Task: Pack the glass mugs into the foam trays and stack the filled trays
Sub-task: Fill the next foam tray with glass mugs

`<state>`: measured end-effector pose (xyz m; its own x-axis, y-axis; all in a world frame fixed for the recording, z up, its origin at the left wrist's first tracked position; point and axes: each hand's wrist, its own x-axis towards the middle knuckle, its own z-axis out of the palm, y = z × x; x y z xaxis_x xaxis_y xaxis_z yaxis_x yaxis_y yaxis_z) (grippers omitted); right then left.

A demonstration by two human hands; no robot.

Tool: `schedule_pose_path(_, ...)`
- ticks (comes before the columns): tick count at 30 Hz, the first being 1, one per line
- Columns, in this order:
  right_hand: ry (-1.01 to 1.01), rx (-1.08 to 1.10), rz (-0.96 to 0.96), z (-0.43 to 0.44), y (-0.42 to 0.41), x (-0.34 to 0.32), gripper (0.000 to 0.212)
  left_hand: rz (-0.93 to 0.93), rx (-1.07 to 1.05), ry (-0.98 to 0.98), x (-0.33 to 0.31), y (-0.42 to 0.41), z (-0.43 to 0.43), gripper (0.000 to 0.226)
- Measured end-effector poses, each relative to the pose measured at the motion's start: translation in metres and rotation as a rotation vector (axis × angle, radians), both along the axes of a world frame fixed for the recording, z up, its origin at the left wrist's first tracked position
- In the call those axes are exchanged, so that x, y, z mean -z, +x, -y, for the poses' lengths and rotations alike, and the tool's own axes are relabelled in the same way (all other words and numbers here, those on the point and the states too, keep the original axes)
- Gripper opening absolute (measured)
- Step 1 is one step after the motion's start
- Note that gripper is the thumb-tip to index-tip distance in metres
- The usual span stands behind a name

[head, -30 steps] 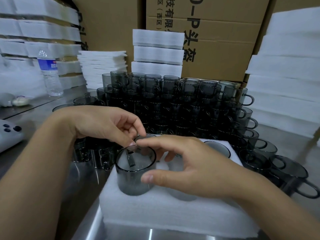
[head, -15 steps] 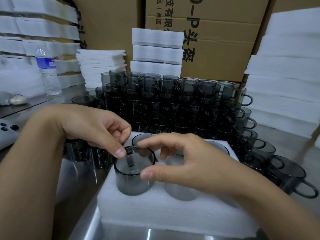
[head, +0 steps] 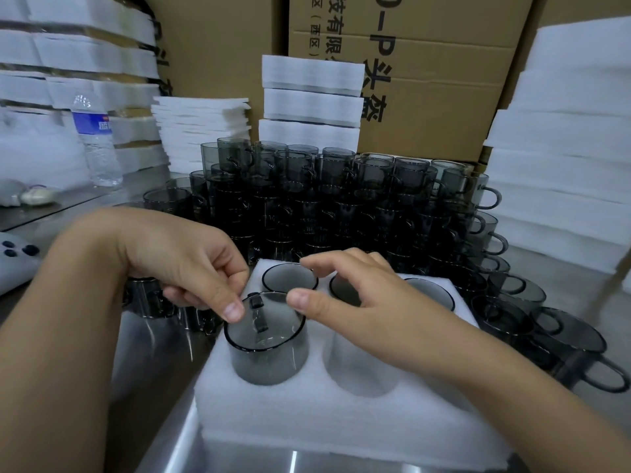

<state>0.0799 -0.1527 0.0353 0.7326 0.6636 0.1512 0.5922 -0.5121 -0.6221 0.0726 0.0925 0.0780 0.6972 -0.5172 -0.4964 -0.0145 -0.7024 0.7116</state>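
Left grip (head: 184,264) pinches the rim of a smoky grey glass mug (head: 269,356) seated in the white foam tray (head: 307,414) at the worktop's (head: 153,353) near edge; right grip (head: 362,302) spread, thumb touching it. Stacked grey mugs (head: 341,206) crowd behind.

**Around the packing spot: bottle, boxes, steel**

A stainless-steel counter (head: 146,363) runs under everything, its surface shiny and reflective. At the left, towards the back, a clear plastic water bottle (head: 97,145) stands upright with a blue label round its upper part. Further left lies a small pale rounded object (head: 36,197), too blurred to identify. At the left edge, nearer the camera, sits a grey device (head: 15,264) with dark round buttons on top. Large brown cardboard boxes (head: 437,97) form the back wall, and the middle one has black Chinese characters printed on it.
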Motion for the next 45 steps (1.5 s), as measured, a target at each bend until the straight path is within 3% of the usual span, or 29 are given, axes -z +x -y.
schedule_pose_path(4, -0.047, 0.014, -0.072, 0.000, 0.002, -0.005, 0.086, -0.031, 0.006, 0.009, -0.002, 0.000, 0.004, 0.040)
schedule_pose_path(8, -0.117, -0.029, -0.081, 0.005, 0.006, -0.005, 0.077, -0.017, 0.021, 0.058, -0.002, 0.000, 0.009, 0.043)
schedule_pose_path(11, -0.120, -0.012, -0.064, 0.003, 0.007, -0.002, 0.089, -0.016, -0.013, 0.107, -0.001, -0.001, 0.009, 0.038)
schedule_pose_path(13, -0.117, 0.001, -0.047, 0.001, 0.006, -0.001, 0.095, -0.014, -0.029, 0.142, -0.001, -0.002, 0.009, 0.050)
schedule_pose_path(17, -0.139, -0.014, -0.062, 0.001, 0.007, -0.002, 0.082, 0.031, -0.068, 0.237, 0.001, -0.003, 0.011, 0.067)
schedule_pose_path(26, -0.195, -0.008, -0.029, -0.001, 0.006, -0.003, 0.082, 0.068, -0.132, 0.325, 0.005, -0.009, 0.014, 0.052)
schedule_pose_path(33, -0.168, -0.005, -0.050, 0.001, 0.006, -0.002, 0.080, 0.084, -0.149, 0.262, 0.004, -0.011, 0.016, 0.045)
schedule_pose_path(36, -0.157, -0.005, -0.033, 0.001, 0.008, -0.001, 0.080, 0.282, -0.251, 0.115, -0.002, -0.016, 0.017, 0.045)
schedule_pose_path(40, -0.147, -0.035, -0.023, 0.003, 0.010, 0.002, 0.084, 0.939, -0.655, -0.230, -0.005, -0.017, 0.020, 0.048)
schedule_pose_path(41, -0.149, -0.041, -0.022, 0.003, 0.010, 0.002, 0.084, 1.089, -0.806, -0.213, -0.004, -0.014, 0.019, 0.046)
schedule_pose_path(43, -0.153, -0.047, -0.016, 0.003, 0.011, 0.003, 0.085, 1.233, -1.038, 0.104, -0.002, -0.009, 0.015, 0.035)
schedule_pose_path(45, -0.153, -0.047, -0.013, 0.002, 0.011, 0.002, 0.086, 1.081, -1.094, 0.476, 0.004, -0.004, 0.005, 0.061)
